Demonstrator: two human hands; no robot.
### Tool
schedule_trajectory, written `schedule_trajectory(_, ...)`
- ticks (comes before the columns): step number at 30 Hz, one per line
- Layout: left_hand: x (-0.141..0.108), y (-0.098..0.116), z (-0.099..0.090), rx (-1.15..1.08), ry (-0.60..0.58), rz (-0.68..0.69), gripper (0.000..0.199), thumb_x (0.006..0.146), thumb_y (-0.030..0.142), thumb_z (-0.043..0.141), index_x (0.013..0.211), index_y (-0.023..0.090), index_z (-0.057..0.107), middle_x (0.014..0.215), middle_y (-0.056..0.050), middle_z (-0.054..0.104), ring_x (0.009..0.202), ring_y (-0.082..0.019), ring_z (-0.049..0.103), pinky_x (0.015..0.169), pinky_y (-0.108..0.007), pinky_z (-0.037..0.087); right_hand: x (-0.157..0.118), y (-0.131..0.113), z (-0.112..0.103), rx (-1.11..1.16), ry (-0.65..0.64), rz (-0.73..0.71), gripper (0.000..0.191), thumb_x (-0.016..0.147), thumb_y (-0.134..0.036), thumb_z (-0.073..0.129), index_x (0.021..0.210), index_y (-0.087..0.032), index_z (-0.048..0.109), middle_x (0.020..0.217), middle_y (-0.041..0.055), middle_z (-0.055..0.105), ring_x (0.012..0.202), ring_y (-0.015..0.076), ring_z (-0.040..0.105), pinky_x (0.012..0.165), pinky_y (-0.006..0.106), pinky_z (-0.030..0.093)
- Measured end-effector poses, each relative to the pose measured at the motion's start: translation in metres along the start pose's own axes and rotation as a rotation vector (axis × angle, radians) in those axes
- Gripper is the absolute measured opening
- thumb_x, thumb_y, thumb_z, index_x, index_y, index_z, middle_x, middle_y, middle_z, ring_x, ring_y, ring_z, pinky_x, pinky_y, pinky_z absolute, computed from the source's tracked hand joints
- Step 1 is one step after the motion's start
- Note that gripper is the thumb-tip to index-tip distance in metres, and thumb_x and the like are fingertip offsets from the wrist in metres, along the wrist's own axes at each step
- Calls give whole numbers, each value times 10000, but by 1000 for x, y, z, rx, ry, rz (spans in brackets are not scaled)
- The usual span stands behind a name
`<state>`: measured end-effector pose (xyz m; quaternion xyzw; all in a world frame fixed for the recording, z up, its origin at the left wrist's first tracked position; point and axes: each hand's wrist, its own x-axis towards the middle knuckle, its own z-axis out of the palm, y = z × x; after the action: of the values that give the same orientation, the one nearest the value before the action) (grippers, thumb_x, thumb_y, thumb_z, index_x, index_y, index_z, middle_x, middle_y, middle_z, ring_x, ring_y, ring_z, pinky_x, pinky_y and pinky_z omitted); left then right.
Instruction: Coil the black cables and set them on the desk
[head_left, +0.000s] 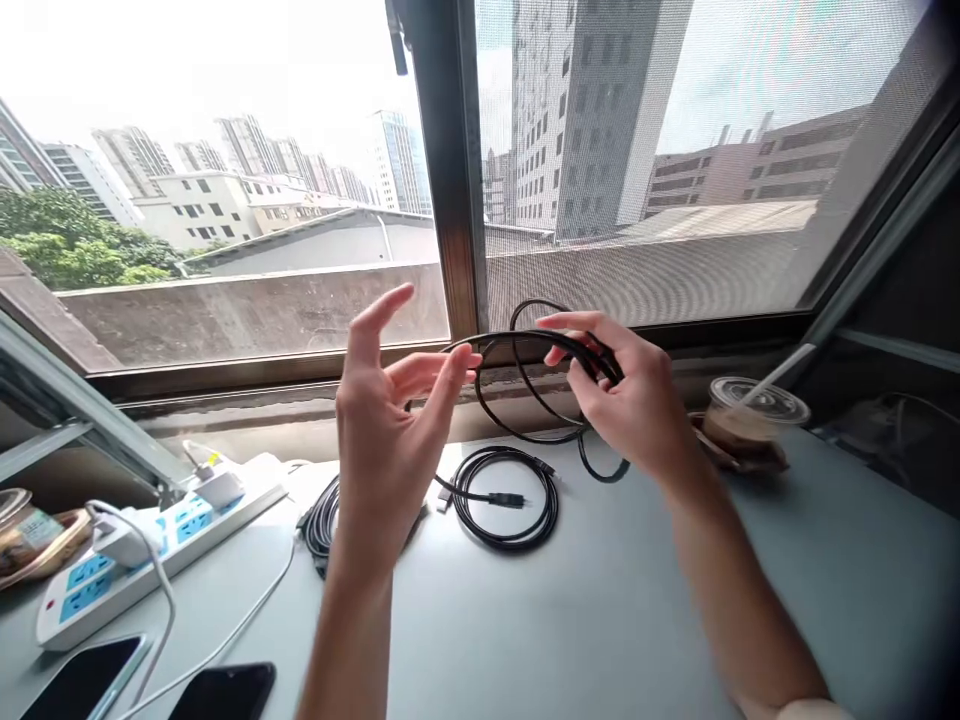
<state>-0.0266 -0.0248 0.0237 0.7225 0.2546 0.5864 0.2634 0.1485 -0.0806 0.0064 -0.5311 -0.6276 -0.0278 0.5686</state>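
Note:
A black cable (536, 337) stretches in the air between my two hands, above the desk. My left hand (390, 420) pinches it with thumb and fingers, the index finger raised away. Several strands gather in the closed fingers of my right hand (626, 390), and loose loops hang behind and below it. Below my left hand, a length of cable ends in a black plug (506, 500), seen over a coiled black cable (506, 543) on the desk. Another black cable bundle (321, 525) lies partly hidden behind my left forearm.
A white power strip (172, 540) with chargers plugged in stands at left, white cords trailing from it. Two phones (90, 680) lie at the front left. A lidded cup with straw (754, 410) stands at right. Food containers (34, 540) sit far left. A window rises behind the desk (562, 630).

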Motion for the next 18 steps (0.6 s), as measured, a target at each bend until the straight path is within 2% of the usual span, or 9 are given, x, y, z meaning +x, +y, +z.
schedule_trajectory(2, -4, 3, 2, 53, 7, 77, 678, 712, 387, 715, 1300, 307, 386, 1126, -70, 607, 993, -228, 614, 858, -368, 489, 2, 3, -4, -74, 62, -7, 372, 783, -64, 480, 1104, -196, 613, 894, 15, 625, 791, 120, 609, 763, 231, 481)
schedule_trajectory(4, -7, 0, 11, 149, -60, 125, 745, 650, 359, 763, 1298, 297, 399, 1250, -84, 541, 1144, -257, 527, 938, -395, 435, 0, 0, -8, -126, 39, -16, 407, 753, -49, 510, 1105, -222, 619, 913, 3, 630, 803, 129, 618, 762, 237, 478)
schedule_trajectory(7, -8, -17, 31, 243, -199, 101, 566, 714, 319, 694, 1236, 254, 484, 1249, -84, 547, 1165, -252, 505, 947, -395, 407, -8, -13, -15, -224, -11, -36, 417, 746, -57, 542, 1098, -264, 626, 882, -13, 639, 806, 149, 615, 719, 246, 466)
schedule_trajectory(8, -7, -24, 37, 249, -228, 83, 425, 761, 307, 638, 1168, 238, 540, 1180, -77, 592, 1091, -233, 551, 909, -372, 424, -11, -18, -18, -251, -5, -43, 403, 753, -68, 549, 1093, -270, 629, 858, -12, 641, 802, 156, 611, 703, 251, 460)
schedule_trajectory(10, -3, -36, 43, 218, -270, 47, 165, 809, 313, 563, 888, 197, 648, 917, -55, 673, 843, -191, 620, 748, -303, 457, -15, -27, -23, -283, 46, -57, 357, 766, -84, 557, 1061, -266, 642, 818, -3, 641, 790, 164, 602, 685, 258, 451)
schedule_trajectory(12, 2, -41, 39, 99, -255, -27, 286, 822, 346, 537, 603, 177, 612, 634, -36, 644, 612, -155, 603, 594, -261, 435, -18, -32, -26, -274, 107, -64, 320, 778, -89, 550, 1033, -254, 649, 814, 7, 639, 794, 161, 595, 677, 254, 448)
schedule_trajectory(14, 4, -37, 29, -98, -169, -141, 426, 811, 390, 555, 443, 186, 490, 413, -3, 513, 436, -125, 541, 466, -238, 384, -18, -31, -23, -200, 148, -56, 293, 790, -112, 552, 1039, -236, 644, 842, 17, 637, 808, 149, 592, 648, 230, 449)
schedule_trajectory(16, 4, -26, 19, -316, -55, -243, 498, 786, 427, 590, 398, 202, 374, 307, 46, 348, 302, -88, 423, 352, -221, 292, -15, -26, -12, -53, 136, -19, 311, 805, -159, 559, 1107, -216, 609, 891, 25, 631, 807, 129, 589, 604, 198, 456)
schedule_trajectory(18, 1, -16, 13, -487, 24, -314, 536, 764, 452, 611, 403, 208, 298, 299, 81, 244, 242, -51, 285, 286, -212, 186, -12, -20, 2, 120, 91, 49, 377, 811, -233, 580, 1185, -192, 553, 945, 34, 620, 768, 109, 582, 535, 168, 457)
